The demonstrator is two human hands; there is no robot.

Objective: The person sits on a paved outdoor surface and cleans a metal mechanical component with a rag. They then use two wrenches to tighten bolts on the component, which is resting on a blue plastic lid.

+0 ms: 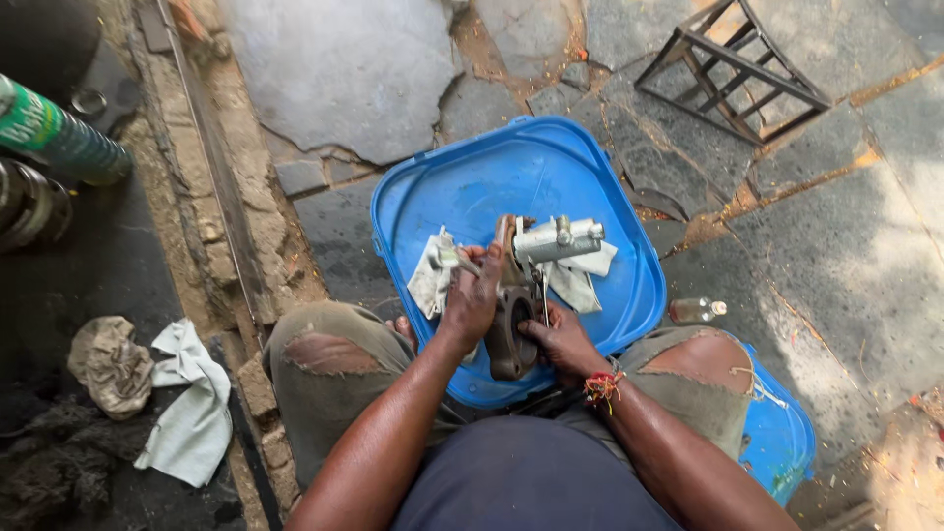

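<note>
Left hand (472,300) is closed around the upper part of a dark rusty metal part (511,329), fingers wrapped over it, thumb side toward the body. Right hand (562,339) grips the lower right side of the same part, fingers curled against it; a red and yellow thread band (602,385) sits on that wrist. The metal part stands roughly upright between both hands, held over the near half of a blue plastic lid (472,187). Its ring-shaped lower end points toward the person's lap. Just above the hands a grey metal cylinder with small fittings (559,239) lies crosswise at the top of the part; whether it is joined to it cannot be told. Pale rags (429,280) lie on the lid to the left and right of the cylinder. The lid rests across the person's knees, torn trousers (324,359) showing on both sides. A small clear bottle (696,311) lies on the stone floor (354,69) right of the lid. A metal frame stand (733,71) sits farther off, upper right. More cloths (187,408) lie on the dark ground at left, below a green bottle (61,140).
</note>
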